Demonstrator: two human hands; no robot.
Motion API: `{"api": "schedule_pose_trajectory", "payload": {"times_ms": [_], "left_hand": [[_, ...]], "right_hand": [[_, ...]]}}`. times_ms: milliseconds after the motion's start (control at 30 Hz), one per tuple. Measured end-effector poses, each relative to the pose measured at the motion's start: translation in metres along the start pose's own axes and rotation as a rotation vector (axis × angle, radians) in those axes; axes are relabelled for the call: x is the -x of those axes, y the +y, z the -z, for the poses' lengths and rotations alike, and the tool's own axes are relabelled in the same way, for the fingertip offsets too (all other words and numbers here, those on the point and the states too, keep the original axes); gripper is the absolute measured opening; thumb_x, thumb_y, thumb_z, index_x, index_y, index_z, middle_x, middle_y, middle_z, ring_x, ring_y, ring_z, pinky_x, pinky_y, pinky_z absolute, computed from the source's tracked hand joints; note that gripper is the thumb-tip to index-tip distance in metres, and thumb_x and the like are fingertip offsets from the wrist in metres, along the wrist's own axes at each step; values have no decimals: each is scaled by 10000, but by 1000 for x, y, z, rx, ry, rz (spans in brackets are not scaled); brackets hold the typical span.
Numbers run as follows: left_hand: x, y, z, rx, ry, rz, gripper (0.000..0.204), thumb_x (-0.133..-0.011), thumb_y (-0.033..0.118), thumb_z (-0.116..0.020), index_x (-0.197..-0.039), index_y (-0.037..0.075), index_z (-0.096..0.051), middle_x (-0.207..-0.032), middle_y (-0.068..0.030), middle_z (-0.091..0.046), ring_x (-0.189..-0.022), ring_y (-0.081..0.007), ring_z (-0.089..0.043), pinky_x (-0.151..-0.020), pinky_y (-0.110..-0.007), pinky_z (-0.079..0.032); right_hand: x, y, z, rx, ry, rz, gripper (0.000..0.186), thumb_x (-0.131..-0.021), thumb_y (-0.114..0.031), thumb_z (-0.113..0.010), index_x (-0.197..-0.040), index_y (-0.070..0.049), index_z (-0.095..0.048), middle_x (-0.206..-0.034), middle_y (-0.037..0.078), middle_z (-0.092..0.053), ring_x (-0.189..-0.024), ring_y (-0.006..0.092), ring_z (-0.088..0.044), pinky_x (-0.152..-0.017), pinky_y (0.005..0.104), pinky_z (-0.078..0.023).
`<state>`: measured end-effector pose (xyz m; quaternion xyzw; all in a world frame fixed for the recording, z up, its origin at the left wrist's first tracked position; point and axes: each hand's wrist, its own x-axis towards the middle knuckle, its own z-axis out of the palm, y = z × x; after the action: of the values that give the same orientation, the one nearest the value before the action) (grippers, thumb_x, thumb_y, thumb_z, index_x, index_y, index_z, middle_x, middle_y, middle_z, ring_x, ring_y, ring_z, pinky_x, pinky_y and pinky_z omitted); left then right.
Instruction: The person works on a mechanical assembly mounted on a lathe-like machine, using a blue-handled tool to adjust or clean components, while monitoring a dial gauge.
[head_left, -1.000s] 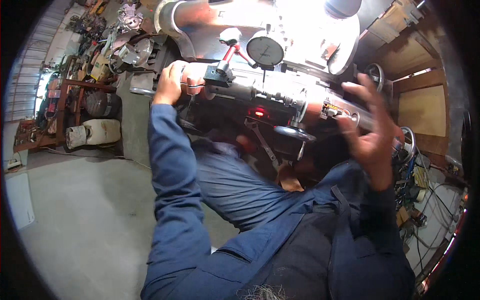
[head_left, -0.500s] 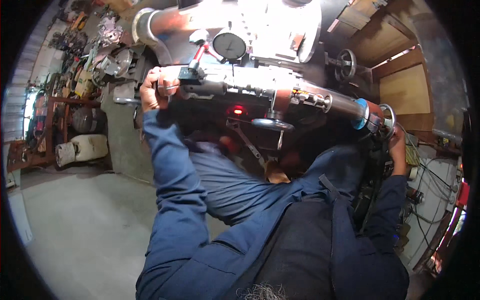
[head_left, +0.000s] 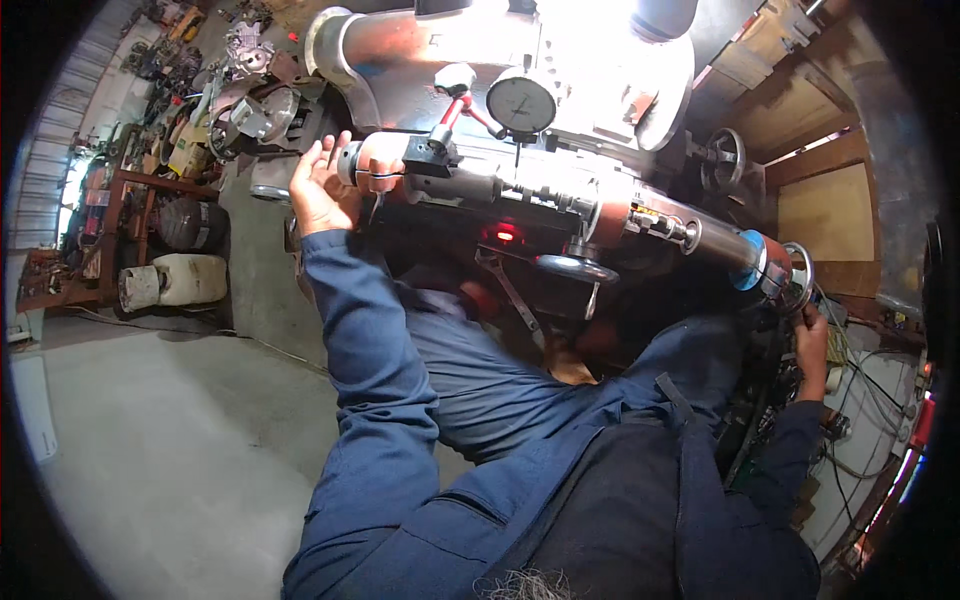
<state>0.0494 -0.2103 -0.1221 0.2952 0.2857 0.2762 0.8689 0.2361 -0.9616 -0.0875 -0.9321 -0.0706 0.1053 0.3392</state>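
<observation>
My left hand (head_left: 325,192) is open with its fingers apart, beside the left end of a metal machine with a copper-coloured collar (head_left: 380,162). At the machine's far right end, my right hand (head_left: 812,342) has its fingers closed at the lower rim of a metal handwheel (head_left: 800,277). A round dial gauge (head_left: 521,103) stands over the shaft, its thin stem pointing down. It hangs from a red arm (head_left: 455,112) on a black block-shaped base (head_left: 430,155). A slender stepped shaft (head_left: 545,196) lies along the middle of the machine.
A larger handwheel with a crank handle (head_left: 578,268) sticks out toward my knees. Below the machine are a red light (head_left: 505,236) and a wrench (head_left: 515,295). Another handwheel (head_left: 723,160) stands at the back right. A pale plastic jug (head_left: 188,279) and cluttered shelving are at the left.
My left hand has let go of the machine's left end and its fingers have spread. My right hand has moved down along the handwheel's rim. The whole view has shifted slightly.
</observation>
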Motion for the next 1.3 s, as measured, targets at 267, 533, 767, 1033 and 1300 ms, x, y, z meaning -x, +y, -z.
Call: {"api": "schedule_pose_trajectory", "payload": {"times_ms": [267, 533, 767, 1033, 1300], "left_hand": [[-9, 0, 6, 73, 59, -24, 189, -922, 231, -530, -1027, 75, -550, -1159, -133, -623, -918, -384, -646, -845, -590, -534], [2, 1, -7, -83, 35, -35, 266, -941, 309, -504, -1009, 56, -555, -1077, -148, -645, -760, -362, -673, -668, -518, -583], [24, 3, -63, -495, -73, 104, 651, -919, 641, -419, -956, 17, -602, -773, -151, -673, -591, -267, -663, -491, -337, -537], [6, 3, -60, -1055, -163, 1, 544, -958, 440, -437, -984, -62, -645, -782, -174, -682, -594, -234, -668, -504, -327, -550], [3, -24, -13, -1220, -270, -1037, 380, -923, 345, -506, -889, -24, -593, -770, -137, -652, -641, -243, -667, -574, -344, -548]], "right_hand": [[-15, -39, 13, -448, -2, 36, 248, -1003, -229, -538, -1077, -18, -646, -986, 16, -651, -877, 100, -547, -816, 260, -428], [-67, -31, -2, -452, 51, -108, 287, -999, -274, -546, -1128, -34, -633, -1015, 27, -646, -942, 115, -590, -815, 253, -478], [-89, 71, 7, -98, -230, 68, 264, -979, -181, -511, -1146, -17, -631, -1075, 49, -665, -963, 163, -605, -845, 315, -485], [-41, -96, 12, 522, 234, 105, 294, -971, -183, -532, -1183, 2, -617, -1160, 166, -638, -1076, 272, -609, -941, 402, -454], [-17, -335, -170, 175, 78, 1026, 379, -799, -308, -699, -1060, -35, -675, -958, 178, -655, -928, 318, -630, -871, 422, -487]]}}
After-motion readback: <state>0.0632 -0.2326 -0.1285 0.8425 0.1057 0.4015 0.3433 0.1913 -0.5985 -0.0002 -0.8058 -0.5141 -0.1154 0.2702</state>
